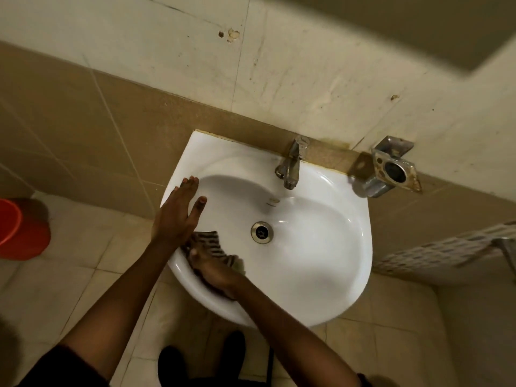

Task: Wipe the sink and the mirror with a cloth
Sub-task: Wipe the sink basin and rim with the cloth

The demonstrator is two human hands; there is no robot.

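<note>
A white wall-hung sink [321,247] fills the middle of the view, with a metal drain [261,232] in its bowl. My right hand [216,270] presses a dark striped cloth [210,243] against the bowl's near-left inner wall, fingers closed over it. My left hand [178,210] lies flat on the sink's left rim, fingers spread and holding nothing. The lower edge of a mirror [418,32] shows blurred at the top right.
A metal tap [290,166] stands at the sink's back edge. A rusty metal holder [391,170] juts from the wall to the right. An orange bucket [19,230] sits on the tiled floor at far left. A perforated rack [446,247] is at right.
</note>
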